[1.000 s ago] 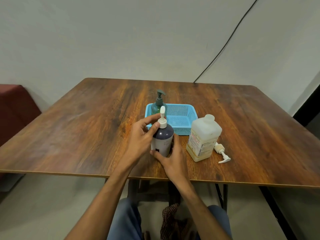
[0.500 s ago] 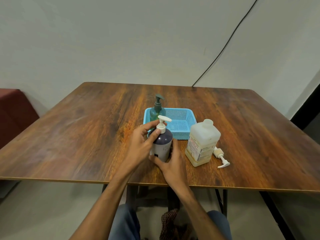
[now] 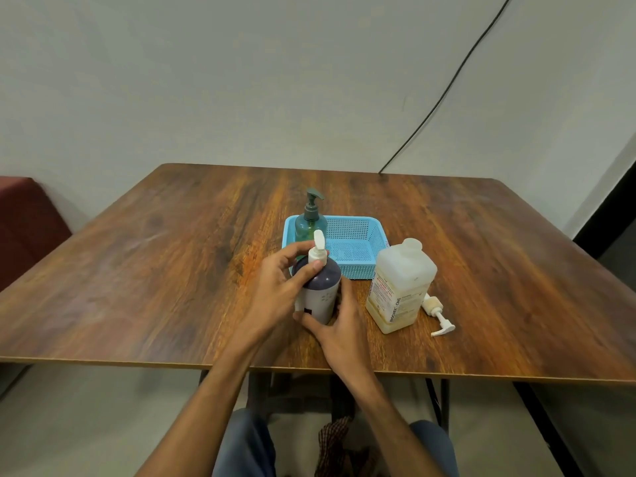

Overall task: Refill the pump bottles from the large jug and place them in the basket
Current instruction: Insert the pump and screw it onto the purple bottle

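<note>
A dark purple pump bottle (image 3: 321, 289) with a white pump top (image 3: 318, 251) stands on the wooden table (image 3: 144, 270) in front of the blue basket (image 3: 358, 239). My left hand (image 3: 280, 287) pinches the white pump collar between thumb and fingers. My right hand (image 3: 339, 330) wraps the bottle's lower body from the near side. A green pump bottle (image 3: 310, 222) stands upright in the basket's left part. The large whitish jug (image 3: 399, 287) stands uncapped to the right of the purple bottle. A loose white pump head (image 3: 437, 313) lies beside the jug.
A black cable (image 3: 447, 87) runs down the wall to the table's far edge. A dark red seat (image 3: 27, 222) sits off the table's left side. The table's near edge (image 3: 137, 360) runs just in front of my arms.
The pump nozzle on the purple bottle has turned from pointing right to pointing away from me. My left fingers shifted around the collar. Both hands stay on the bottle.
</note>
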`<state>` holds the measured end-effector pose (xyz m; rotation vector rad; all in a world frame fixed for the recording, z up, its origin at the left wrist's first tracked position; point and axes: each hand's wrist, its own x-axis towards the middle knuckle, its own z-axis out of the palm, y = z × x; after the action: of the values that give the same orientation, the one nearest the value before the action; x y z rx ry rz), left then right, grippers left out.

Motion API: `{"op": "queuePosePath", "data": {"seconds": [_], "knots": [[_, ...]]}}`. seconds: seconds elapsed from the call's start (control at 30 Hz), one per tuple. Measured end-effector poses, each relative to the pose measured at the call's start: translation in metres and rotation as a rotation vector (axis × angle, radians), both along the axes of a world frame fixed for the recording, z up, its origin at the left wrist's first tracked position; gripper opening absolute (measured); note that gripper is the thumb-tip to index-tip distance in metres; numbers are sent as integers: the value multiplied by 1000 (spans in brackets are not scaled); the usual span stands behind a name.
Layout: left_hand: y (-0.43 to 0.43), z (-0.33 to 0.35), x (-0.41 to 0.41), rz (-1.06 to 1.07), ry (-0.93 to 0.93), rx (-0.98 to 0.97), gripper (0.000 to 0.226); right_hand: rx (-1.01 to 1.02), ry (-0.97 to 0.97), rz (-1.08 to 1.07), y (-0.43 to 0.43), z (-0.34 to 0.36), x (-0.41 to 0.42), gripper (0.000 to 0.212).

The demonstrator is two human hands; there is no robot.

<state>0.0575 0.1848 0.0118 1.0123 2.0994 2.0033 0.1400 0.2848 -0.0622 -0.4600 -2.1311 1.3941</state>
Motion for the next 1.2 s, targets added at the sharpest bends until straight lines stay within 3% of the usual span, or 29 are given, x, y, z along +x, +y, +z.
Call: {"op": "queuePosePath", "data": {"seconds": [0.13, 0.23, 0.4, 0.57, 0.7, 0.97, 1.2], "knots": [[-11, 4, -5, -184, -109, -22, 38, 5, -10, -2, 0, 0, -1, 90], [-5, 4, 5, -32, -57, 29, 48, 3, -12, -2, 0, 0, -1, 92], [9, 0, 12, 181, 39, 55, 32, -7, -5, 7, 0, 0, -1, 93], [5, 1, 3, 111, 91, 1, 27, -4, 1, 0, 0, -2, -2, 92], [0, 6, 2, -3, -22, 41, 34, 0, -13, 5, 1, -4, -2, 93], [9, -2, 14, 234, 12, 115, 36, 4, -1, 4, 0, 1, -1, 91], [7, 4, 7, 139, 14, 101, 31, 2, -14, -4, -1, -2, -2, 89]]}}
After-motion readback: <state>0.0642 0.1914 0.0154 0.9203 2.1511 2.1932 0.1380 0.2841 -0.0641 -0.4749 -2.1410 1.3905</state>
